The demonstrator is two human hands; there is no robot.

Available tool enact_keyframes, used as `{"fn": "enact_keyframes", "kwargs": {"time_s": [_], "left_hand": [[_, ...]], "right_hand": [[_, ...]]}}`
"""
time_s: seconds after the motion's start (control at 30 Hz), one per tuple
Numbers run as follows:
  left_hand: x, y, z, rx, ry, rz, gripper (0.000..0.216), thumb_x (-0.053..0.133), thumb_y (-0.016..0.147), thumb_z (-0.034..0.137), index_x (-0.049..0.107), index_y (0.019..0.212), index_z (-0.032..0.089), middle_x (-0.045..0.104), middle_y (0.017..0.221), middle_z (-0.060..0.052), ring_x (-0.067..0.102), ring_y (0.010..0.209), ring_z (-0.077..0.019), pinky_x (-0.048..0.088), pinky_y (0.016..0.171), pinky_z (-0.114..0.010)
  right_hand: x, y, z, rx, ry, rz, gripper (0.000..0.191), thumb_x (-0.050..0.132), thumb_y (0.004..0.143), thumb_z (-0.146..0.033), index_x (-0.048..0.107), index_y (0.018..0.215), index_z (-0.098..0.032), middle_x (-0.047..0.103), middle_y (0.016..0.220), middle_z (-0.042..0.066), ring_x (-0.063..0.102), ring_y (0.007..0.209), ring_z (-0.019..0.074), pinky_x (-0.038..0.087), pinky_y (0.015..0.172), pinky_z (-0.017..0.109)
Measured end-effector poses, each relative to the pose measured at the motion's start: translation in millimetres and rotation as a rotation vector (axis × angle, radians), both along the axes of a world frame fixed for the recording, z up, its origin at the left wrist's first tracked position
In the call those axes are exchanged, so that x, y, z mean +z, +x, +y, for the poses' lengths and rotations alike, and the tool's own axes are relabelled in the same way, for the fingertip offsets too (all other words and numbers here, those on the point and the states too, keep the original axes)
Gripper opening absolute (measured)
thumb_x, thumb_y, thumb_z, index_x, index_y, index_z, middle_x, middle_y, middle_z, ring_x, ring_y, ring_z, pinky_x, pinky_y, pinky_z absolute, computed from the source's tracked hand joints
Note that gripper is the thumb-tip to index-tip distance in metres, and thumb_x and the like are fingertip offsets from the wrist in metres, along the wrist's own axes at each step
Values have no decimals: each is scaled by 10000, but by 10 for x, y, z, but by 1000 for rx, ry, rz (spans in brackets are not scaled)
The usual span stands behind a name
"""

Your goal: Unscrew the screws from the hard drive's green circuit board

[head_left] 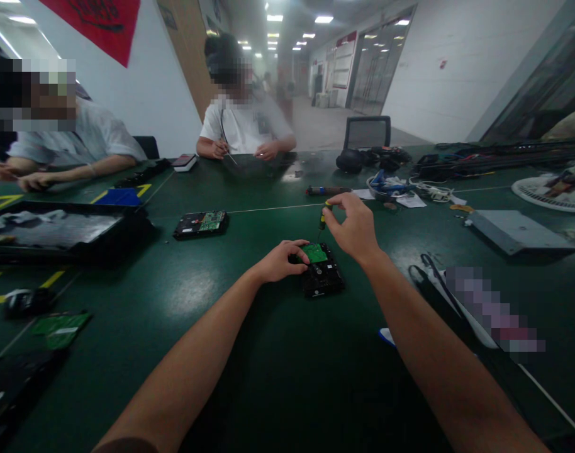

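Observation:
A black hard drive [324, 280] with a green circuit board [314, 253] facing up lies on the dark green table in front of me. My left hand [284, 260] grips its left side, thumb and fingers closed around the edge near the board. Above the far end of the drive, my right hand [352, 225] pinches the yellow and black handle of a small screwdriver [322, 219]. The screwdriver stands nearly upright, its thin shaft pointing down at the board's far edge. Whether the tip sits in a screw is too small to tell.
Another hard drive [200, 224] lies to the left, beyond it a black tray [70, 226]. A metal box [518, 229], cables [485, 160] and a white round basket [547, 195] occupy the right. Two people sit across the table; one person's hand [220, 149] holds a thin tool.

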State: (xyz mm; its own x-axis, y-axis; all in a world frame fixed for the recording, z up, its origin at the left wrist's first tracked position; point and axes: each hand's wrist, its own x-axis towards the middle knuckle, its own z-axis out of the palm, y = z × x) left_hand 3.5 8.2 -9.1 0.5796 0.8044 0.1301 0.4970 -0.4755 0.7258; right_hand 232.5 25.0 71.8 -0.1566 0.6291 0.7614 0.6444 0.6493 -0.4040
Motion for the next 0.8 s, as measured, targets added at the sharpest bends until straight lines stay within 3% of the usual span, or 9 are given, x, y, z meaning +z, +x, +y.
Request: {"fn": "enact_keyframes", "kwargs": {"time_s": [0.37, 0.6, 0.8], "left_hand": [[-6, -1, 5, 11, 0, 7, 233, 775, 781, 334, 781, 996, 245, 514, 1563, -74, 466, 1447, -318, 289, 1223, -516], [-2, 1, 1, 5, 0, 3, 227, 762, 787, 318, 779, 999, 237, 511, 1565, -81, 470, 1443, -315, 290, 1215, -532], [12, -3, -15, 2, -1, -6, 232, 763, 791, 324, 779, 1002, 229, 510, 1563, -89, 467, 1439, -319, 289, 1211, -528]], "right_hand": [[8, -8, -5, 15, 15, -13, 131, 621, 893, -245, 645, 1022, -242, 708, 1049, 97, 642, 1024, 293, 505, 929, 479], [-18, 2, 14, 6, -40, 27, 106, 625, 910, -301, 618, 1001, -247, 707, 1014, 81, 655, 946, 272, 525, 886, 463], [22, -11, -22, 16, 19, -19, 127, 627, 905, -250, 641, 1031, -240, 695, 1044, 92, 635, 1025, 278, 504, 936, 464]]}}
